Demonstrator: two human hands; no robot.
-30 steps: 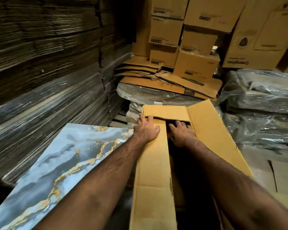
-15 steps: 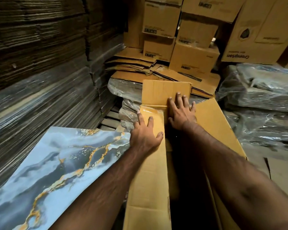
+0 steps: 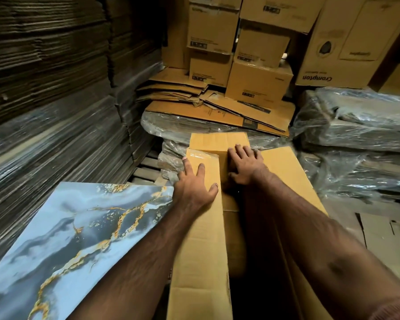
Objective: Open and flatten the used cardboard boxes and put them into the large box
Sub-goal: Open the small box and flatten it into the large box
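- Nearest the camera, two bare forearms reached forward over a long open cardboard box (image 3: 201, 262) that ran away from the viewer; its dark interior showed between the side flaps.
- Left hand (image 3: 194, 188): lay flat on the left flap (image 3: 202, 172), fingers (image 3: 200, 169) straight and spread, pressing rather than gripping.
- Right hand (image 3: 245, 165): rested on the far end flap (image 3: 217, 144), fingers loosely spread and slightly bent over the card, gripping nothing.
- Right flap (image 3: 286, 179): lay open, splayed outward to the right.
- Step in hand, as judged: folding the end flap and left flap outward to open the box before flattening. It would go best with palms kept flat near the creases and pressure spread evenly, so the card would bend at the score lines and not tear; the shiny tape strip at the left flap's far end might resist.
- Beside the box on the left lay a blue marbled panel (image 3: 79, 239) with gold veins.
- No desk was visible; the box sat among plastic-wrapped bundles (image 3: 356, 125) and wooden slats (image 3: 146, 172).
- Left wall: tall stacks of flat corrugated sheets (image 3: 56, 88).
- Farthest: flattened cartons (image 3: 217, 107) on a wrapped pile, with stacked closed cartons (image 3: 259, 79) behind; which was the large box could not be told.
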